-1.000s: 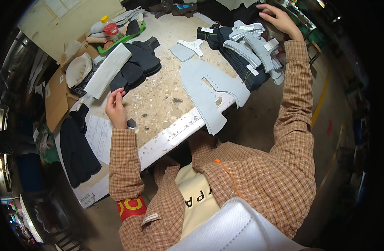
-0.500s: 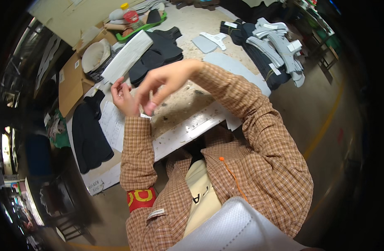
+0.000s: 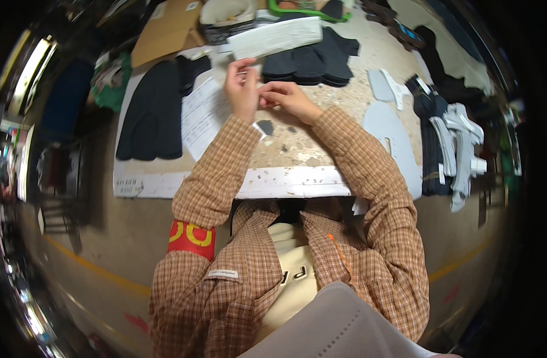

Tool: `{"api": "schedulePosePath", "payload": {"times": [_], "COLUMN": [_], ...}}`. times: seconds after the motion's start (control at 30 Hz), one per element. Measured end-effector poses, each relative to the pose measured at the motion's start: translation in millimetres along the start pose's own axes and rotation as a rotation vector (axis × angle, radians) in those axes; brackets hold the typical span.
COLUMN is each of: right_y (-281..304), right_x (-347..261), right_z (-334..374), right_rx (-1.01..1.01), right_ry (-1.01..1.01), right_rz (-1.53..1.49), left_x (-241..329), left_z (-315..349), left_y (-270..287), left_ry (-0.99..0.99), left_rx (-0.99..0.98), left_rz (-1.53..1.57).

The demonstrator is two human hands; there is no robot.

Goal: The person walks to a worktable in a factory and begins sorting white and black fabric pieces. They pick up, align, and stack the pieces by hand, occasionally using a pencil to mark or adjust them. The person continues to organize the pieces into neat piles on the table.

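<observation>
My left hand [image 3: 242, 92] is raised over the table [image 3: 312, 140], its fingers curled in toward the thumb. Close beside it, my right hand [image 3: 290, 101] has its fingers bent and pinched near the left palm. Anything between the fingers of either hand is too small or hidden to make out. Just beyond them a long white folded bundle [image 3: 276, 39] lies against a stack of black cut fabric pieces [image 3: 321, 62]. Under the left wrist are white sheets of paper [image 3: 205, 116] with writing. A small dark scrap [image 3: 265, 127] lies near my forearms.
More black shaped pieces [image 3: 151, 113] lie at the left. Toward the right are a grey flat template [image 3: 389, 134], smaller grey and white pieces [image 3: 380, 85], and tied black and grey bundles [image 3: 458, 140]. A cardboard box [image 3: 166, 33], a round container [image 3: 227, 13] and a green tray [image 3: 312, 13] stand behind.
My view has turned and now faces the table more squarely. My right hand has come down from above the left one to its right side, with its fingers near the left palm.
</observation>
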State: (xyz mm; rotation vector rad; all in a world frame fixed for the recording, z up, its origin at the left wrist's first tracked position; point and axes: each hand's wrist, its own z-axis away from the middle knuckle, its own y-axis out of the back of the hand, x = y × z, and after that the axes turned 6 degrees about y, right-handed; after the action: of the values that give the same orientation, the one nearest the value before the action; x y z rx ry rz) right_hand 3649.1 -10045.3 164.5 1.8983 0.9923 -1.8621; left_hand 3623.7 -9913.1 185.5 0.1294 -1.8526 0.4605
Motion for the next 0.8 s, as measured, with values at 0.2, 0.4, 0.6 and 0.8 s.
{"api": "schedulePosePath", "payload": {"times": [0.2, 0.4, 0.6, 0.8], "right_y": [-5.1, -6.1, -19.7, -12.8], "right_x": [4.1, 7.9, -30.2, -126.2], "right_z": [2.0, 2.7, 11.2, -38.3], "right_rx": [-0.046, -0.052, 0.104, 0.193], "right_ry": [0.045, 0.095, 0.445, 0.815], "right_rz": [0.224, 0.422, 0.778, 0.991], "left_x": [-7.3, -24.0, -5.1, 12.9], "left_z": [-12.8, -34.5, -36.8, -40.2], "left_y": [8.1, 26.0, 40.2, 44.7], "left_ry": [-0.067, -0.206, -0.08, -0.049], "left_rx": [0.191, -0.086, 0.007, 0.3], "left_rz": [-0.1, -0.335, -0.148, 0.14]}}
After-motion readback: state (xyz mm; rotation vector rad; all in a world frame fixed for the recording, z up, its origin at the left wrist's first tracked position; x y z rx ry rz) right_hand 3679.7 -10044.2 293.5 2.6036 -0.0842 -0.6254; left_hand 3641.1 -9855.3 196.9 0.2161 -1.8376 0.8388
